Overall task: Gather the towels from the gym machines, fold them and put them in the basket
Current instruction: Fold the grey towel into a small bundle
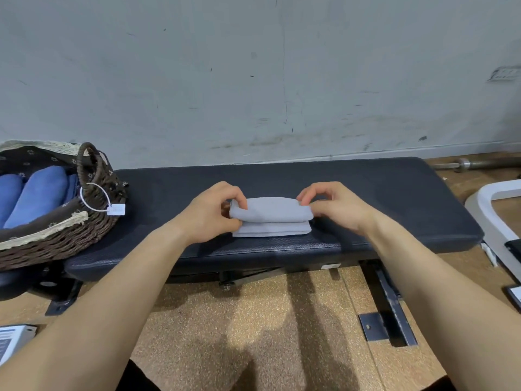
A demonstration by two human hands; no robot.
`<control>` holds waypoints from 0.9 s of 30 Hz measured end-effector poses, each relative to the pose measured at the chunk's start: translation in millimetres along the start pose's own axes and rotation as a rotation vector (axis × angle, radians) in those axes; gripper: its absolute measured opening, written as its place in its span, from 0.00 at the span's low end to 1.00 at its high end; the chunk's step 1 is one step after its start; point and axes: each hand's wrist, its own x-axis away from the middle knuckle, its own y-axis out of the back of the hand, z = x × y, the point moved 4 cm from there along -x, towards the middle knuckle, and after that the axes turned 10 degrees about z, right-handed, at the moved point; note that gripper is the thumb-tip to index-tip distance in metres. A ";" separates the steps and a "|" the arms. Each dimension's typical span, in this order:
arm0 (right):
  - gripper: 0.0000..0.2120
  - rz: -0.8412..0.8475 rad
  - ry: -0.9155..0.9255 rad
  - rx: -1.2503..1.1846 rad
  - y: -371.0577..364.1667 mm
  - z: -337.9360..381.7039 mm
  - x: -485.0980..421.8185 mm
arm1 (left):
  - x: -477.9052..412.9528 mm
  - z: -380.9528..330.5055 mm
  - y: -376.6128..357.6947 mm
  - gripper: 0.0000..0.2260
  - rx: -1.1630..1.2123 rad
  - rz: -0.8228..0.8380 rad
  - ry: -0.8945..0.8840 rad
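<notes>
Pinched, with curled fingers and thumb of the left hand [212, 214], the left end of the top fold of the grey towel [272, 218], and with the fingertips and thumb of the right hand [337, 210] the right end of the same fold. Lay layered about midway along the bench [380, 198], between its front and back edges, long axis running along the bench from one hand to the other. Pointed, most likely, to a leftward carry toward the wicker basket [64, 244] at the bench's left end, well apart from the towel, nearer the left hand, with blue towels [39, 193] already inside.
</notes>
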 end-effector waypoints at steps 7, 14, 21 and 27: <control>0.19 -0.141 0.078 0.371 -17.6 2.6 2.3 | -1.4 -4.3 -8.1 0.12 -0.169 -0.065 0.007; 0.21 -0.194 0.161 0.732 -36.7 1.2 7.0 | -7.3 -28.9 -38.5 0.23 -0.667 -0.336 0.233; 0.28 -0.213 0.108 1.066 -40.1 9.8 11.3 | -3.6 -33.1 -46.8 0.21 -1.044 -0.482 0.135; 0.28 -0.012 0.079 1.133 -71.4 8.5 2.3 | -16.5 -27.9 -69.2 0.17 -0.952 -0.282 -0.108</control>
